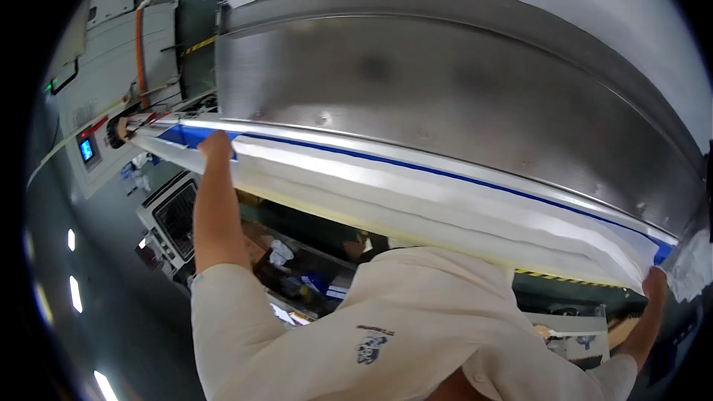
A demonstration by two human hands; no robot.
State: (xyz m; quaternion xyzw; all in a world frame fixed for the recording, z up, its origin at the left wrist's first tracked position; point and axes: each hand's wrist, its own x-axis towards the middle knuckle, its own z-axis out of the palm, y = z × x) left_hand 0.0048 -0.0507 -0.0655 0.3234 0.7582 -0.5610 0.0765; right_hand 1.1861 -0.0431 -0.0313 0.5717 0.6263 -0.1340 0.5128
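A long white sheet of thin material (pixel 416 189) lies in soft folds along the front of a metal machine; I cannot tell whether it is cloth or film. At its left end my left hand (pixel 215 146) is closed on the edge, over a blue strip (pixel 182 135). Far to the right, my right hand (pixel 655 284) grips the sheet's other end, just below the blue strip's right tip. Both arms are spread wide, and the fingertips of each hand are mostly hidden. The blue strip runs beneath the sheet, showing as a thin line along its far edge.
A broad steel panel (pixel 416 82) rises behind the sheet. On the left stands a white machine unit with a lit blue display (pixel 86 150) and an orange hose (pixel 139 52). Below the sheet are a dark bin of clutter (pixel 297 271) and yellow-black edge tape (pixel 572 279).
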